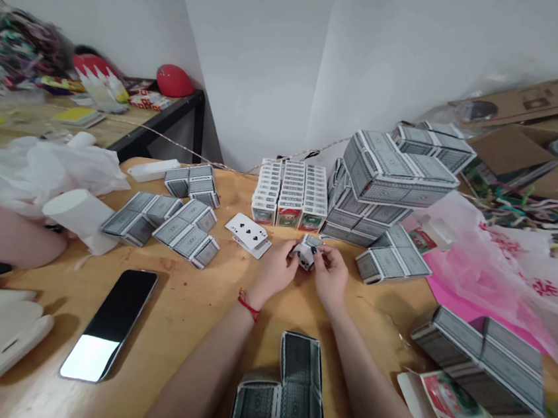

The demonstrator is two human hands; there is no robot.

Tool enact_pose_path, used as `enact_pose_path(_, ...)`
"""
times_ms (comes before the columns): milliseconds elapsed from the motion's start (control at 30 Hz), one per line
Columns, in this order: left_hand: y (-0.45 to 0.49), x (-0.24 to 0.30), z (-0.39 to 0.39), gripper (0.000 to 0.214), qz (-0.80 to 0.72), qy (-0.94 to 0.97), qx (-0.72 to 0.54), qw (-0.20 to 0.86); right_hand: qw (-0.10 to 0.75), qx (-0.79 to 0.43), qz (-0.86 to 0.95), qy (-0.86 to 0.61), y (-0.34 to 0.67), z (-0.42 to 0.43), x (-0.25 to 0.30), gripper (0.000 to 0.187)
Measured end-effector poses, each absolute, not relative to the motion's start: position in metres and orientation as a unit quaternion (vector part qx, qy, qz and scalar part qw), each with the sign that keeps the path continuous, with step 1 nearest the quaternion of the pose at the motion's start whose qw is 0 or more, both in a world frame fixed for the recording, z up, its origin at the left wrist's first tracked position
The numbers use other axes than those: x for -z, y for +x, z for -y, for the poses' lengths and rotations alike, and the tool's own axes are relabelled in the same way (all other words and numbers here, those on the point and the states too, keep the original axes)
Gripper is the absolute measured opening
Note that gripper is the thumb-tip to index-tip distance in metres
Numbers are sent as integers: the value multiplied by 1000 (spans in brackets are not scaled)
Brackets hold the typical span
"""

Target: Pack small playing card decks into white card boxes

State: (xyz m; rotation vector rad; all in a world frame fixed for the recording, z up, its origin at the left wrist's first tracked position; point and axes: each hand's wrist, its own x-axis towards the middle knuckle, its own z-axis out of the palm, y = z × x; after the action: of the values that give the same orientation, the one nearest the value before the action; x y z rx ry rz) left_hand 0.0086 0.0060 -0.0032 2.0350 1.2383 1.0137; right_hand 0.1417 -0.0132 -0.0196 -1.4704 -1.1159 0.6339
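Between my two hands, over the middle of the table, is a playing card (306,257) that looks bent or folded. My left hand (277,269), with a red string bracelet at its wrist, grips the card's left side. My right hand (330,274) pinches its right side with thumb and fingers. Left of my hands lie a few loose playing cards (248,234), a spade card face up on top. Just beyond stand rows of stacked card boxes (290,193). Between my forearms sits an L-shaped block covered in grey card backs (284,396).
Grey card-covered blocks stack high (397,175) at the back right. Others lie at left (187,229) and right (482,363). A phone (109,327) lies at left, near a white roll (78,218). An opened card box (453,400) and pink plastic bags (507,266) are on the right.
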Motion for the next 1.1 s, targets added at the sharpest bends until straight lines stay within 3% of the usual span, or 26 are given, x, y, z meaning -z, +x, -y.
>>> enact_pose_path(567,7,2,-9,24,-454,728,-454,239,494,-241,541,-637,135,20,9,29)
enact_pose_path(800,8,4,-10,22,-468,701,-469,262,523,-301,519,-606,132,20,11,28)
enact_pose_path(900,9,1,-10,19,-458,652,-482,364,548,-332,493,-588,134,18,10,25)
enact_pose_path(1100,10,-7,-11,23,-377,395,-441,713,623,-380,402,-553,140,14,9,21)
